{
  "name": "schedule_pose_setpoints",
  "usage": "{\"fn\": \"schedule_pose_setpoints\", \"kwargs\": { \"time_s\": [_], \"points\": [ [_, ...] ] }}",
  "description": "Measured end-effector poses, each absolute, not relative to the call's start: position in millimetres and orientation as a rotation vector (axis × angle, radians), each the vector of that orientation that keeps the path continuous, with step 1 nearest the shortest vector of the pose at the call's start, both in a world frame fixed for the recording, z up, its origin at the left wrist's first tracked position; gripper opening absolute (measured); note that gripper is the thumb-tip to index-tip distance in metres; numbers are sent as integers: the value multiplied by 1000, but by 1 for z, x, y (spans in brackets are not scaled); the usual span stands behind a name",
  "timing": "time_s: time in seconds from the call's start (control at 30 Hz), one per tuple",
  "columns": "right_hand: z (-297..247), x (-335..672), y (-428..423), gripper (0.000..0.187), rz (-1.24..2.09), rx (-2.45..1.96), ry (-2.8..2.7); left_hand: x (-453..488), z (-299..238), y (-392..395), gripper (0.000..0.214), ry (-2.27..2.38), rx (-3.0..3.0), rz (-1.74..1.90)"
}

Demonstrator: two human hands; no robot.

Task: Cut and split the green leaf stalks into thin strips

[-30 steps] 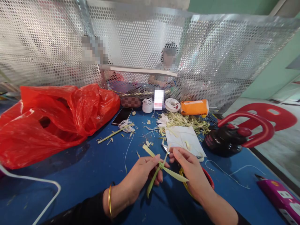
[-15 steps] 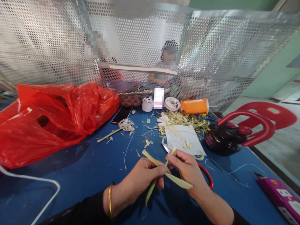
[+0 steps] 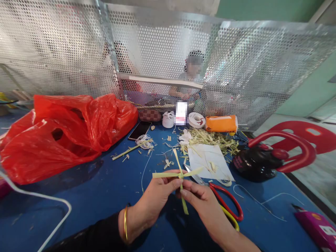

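Observation:
Both my hands meet over the near middle of the blue table. My left hand, a gold bangle on its wrist, pinches the crossing of two pale green leaf strips. My right hand pinches the same crossed strips from the right side. One strip lies level, the other runs upright through it, so they form a cross above my fingers. Red-handled scissors lie on the table just right of my right hand, blades pointing toward the strips.
A big red plastic bag fills the left. Behind lie a phone, thread spools, an orange pack, leaf trimmings and white paper. A black and red tool stands right. People sit behind the perforated screen.
The leaf strips have turned from a slanted bundle into a spread cross held higher. My right hand has shifted lower and to the left, uncovering the scissors. The view has shifted slightly.

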State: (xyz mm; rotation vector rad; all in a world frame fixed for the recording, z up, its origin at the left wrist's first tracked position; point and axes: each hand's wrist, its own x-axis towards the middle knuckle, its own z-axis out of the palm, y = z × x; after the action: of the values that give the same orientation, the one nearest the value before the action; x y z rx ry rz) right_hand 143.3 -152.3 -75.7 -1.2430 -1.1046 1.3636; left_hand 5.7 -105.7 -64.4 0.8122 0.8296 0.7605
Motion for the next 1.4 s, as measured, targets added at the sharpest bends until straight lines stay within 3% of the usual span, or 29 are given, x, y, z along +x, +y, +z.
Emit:
{"fn": "schedule_pose_setpoints", "kwargs": {
  "time_s": [0.3,0.5,0.73,1.4],
  "points": [
    [-72,148,-154,22,1255,-1208,-1320,4,-57,-106,20,746,842,761],
    [-71,150,-152,26,1148,-1303,-1390,3,-58,-104,23,772,775,779],
    [-69,153,-148,23,1169,-1313,-968,5,-60,-107,25,836,925,646],
    [-77,157,-151,20,1049,-1407,-1086,7,-76,-102,25,953,1081,620]
  ]
}}
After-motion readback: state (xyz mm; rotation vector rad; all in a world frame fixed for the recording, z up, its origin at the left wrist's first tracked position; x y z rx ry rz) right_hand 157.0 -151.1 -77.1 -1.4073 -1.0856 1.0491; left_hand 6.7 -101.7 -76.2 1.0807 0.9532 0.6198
